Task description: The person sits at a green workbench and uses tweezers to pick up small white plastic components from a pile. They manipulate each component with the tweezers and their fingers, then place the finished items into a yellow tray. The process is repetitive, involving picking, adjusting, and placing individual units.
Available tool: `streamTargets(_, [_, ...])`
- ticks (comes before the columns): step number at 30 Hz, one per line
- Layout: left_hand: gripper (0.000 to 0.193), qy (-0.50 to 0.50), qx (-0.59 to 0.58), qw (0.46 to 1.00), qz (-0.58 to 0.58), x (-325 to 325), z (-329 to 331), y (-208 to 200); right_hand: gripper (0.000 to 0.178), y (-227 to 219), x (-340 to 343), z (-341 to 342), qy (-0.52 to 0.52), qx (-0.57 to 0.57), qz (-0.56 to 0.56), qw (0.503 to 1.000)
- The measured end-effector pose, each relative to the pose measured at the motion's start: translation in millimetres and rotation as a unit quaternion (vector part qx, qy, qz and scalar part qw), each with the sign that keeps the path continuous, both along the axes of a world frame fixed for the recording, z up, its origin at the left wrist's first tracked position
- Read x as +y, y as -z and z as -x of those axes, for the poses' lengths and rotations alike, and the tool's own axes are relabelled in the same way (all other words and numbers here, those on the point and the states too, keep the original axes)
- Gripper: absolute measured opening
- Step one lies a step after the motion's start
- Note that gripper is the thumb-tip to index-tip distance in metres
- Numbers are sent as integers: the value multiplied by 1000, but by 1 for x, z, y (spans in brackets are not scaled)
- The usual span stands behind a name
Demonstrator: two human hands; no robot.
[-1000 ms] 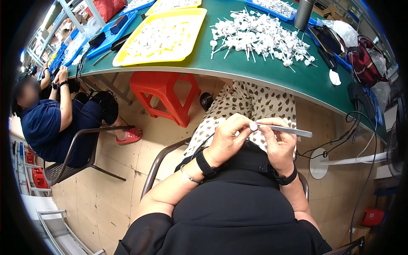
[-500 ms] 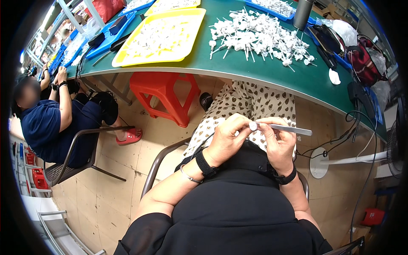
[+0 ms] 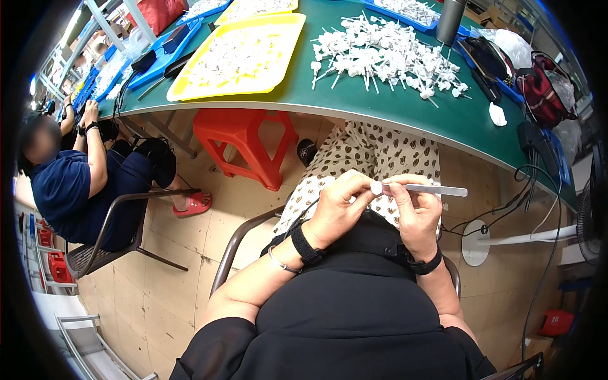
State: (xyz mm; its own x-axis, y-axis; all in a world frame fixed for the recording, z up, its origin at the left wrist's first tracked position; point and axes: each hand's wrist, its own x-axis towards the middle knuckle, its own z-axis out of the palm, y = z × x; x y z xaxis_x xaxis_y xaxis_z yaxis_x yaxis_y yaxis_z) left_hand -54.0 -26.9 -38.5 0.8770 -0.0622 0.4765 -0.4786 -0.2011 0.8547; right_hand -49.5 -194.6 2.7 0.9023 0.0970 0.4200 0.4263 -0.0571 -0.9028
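Above my lap, my left hand (image 3: 345,206) pinches a small round white piece (image 3: 377,188) between thumb and fingertips. My right hand (image 3: 416,212) is closed around a slim, flat, silver metal tool (image 3: 443,190), whose long end sticks out to the right. The tool's working tip is hidden by the fingers, close to the white piece. Both hands nearly touch at the piece. On the green table (image 3: 304,88) ahead lies a heap of small white parts with thin stems (image 3: 386,54).
A yellow tray (image 3: 278,76) of small white parts stands left of the heap. At the right are a dark bottle (image 3: 451,22), a dark red bag (image 3: 548,88), cables and a fan (image 3: 592,209). A red stool (image 3: 244,142) is under the table; a person (image 3: 82,183) sits at left.
The metal tool has shifted very slightly to the right in my right hand, and the white piece has turned a little. My left hand stays almost in place.
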Motion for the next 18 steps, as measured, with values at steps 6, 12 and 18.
streamTargets(6, [11, 6, -1, 1000, 22, -1, -1, 4, 6, 1, -2, -1, 2, -17, 0, 1000])
streamTargets(12, [10, 5, -1, 1000, 22, -1, -1, 2, 8, 0, 1, 0, 8, -59, 42, 997])
streamTargets(18, [11, -3, -11, 1000, 11, -1, 0, 2, 8, -2, -1, 1, 20, -57, 74, 995])
